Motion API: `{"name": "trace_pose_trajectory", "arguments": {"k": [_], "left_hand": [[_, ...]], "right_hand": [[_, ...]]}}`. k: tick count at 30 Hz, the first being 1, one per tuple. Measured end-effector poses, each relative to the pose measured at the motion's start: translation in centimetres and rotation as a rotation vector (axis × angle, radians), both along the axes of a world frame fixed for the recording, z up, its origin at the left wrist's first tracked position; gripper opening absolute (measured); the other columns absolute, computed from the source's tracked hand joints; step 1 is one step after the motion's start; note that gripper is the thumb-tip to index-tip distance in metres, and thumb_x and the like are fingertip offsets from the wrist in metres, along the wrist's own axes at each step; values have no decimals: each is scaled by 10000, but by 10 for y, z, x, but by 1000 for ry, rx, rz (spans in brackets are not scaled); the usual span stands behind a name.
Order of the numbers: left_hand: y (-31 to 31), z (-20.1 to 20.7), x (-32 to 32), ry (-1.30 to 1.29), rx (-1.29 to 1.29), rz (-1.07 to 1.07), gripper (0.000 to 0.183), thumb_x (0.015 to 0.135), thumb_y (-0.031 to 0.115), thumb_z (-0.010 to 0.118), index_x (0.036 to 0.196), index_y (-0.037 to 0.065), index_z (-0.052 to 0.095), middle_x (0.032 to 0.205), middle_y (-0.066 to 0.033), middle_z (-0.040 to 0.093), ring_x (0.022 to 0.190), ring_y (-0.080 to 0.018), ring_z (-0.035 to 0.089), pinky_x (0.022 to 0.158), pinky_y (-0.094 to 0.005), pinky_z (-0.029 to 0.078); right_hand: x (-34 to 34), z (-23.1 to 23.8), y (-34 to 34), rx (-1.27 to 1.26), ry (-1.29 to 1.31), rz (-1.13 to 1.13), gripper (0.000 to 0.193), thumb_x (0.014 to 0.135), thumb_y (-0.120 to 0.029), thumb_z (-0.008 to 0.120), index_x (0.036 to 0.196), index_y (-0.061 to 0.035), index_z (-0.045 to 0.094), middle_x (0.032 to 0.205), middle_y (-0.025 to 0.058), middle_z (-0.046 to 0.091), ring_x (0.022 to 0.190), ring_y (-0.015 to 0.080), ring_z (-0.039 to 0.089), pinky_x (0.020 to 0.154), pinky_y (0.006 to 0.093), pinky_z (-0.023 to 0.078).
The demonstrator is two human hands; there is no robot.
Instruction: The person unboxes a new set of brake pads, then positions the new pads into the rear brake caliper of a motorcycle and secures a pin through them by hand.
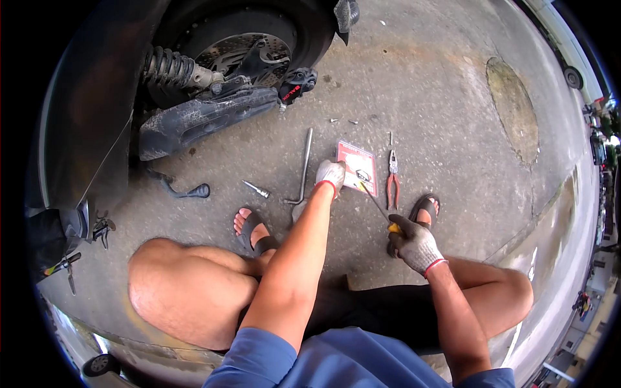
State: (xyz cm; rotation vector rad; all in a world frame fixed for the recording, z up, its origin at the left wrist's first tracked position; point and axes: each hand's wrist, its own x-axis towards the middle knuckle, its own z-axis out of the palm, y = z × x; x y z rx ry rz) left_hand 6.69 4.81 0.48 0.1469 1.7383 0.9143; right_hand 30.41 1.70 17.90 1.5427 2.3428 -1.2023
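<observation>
A flat red and white package (366,158) lies on the concrete in front of me. My left hand (331,174), in a whitish work glove with a red cuff, closes on its left edge. My right hand (417,246) wears a glove with dark fingers and is wrapped round the yellow handle of a screwdriver (375,204). The thin shaft points up and left, its tip at the package's lower edge. Pliers with red grips (392,174) lie just right of the package. Left of my left hand is an L-shaped wrench (306,165).
At the upper left stands a scooter's wheel (304,29) with a brake disc, a brake caliper (297,84) and a coil-spring shock absorber (181,70). A socket piece (256,189), a black lever (189,191) and small bolts (334,120) lie on the ground. My sandalled feet flank the work.
</observation>
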Motion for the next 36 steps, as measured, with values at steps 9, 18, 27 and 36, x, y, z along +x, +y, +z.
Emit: {"name": "trace_pose_trajectory", "arguments": {"k": [9,18,27,36], "left_hand": [[6,-56,4,178,97,-21,483,857,334,572,1057,-101,636,1066,-347,626,1017,-454,630,839,-463,505],[5,-39,6,227,119,-13,446,911,311,475,979,-93,654,974,-345,639,971,-455,633,804,-473,495],[4,-76,1,227,251,-116,381,913,334,516,1007,-14,637,804,-143,664,578,-265,609,456,-465,452],[9,3,4,-202,146,253,456,951,371,495,1122,-34,614,1021,-135,697,818,-285,677,724,-410,522]], "right_hand": [[-6,-15,8,-25,-17,64,380,905,-194,615,1257,-52,608,934,212,700,869,311,690,777,345,520],[0,-50,-5,-64,94,-89,411,881,-196,645,1271,-77,597,974,238,692,940,353,684,813,394,539],[-21,-55,-9,91,130,-80,418,855,-141,641,1267,-86,593,1020,244,676,971,388,660,844,411,535],[-23,-61,-10,188,266,-97,442,847,-117,656,1281,-70,584,1027,249,670,983,387,657,843,396,532]]}}
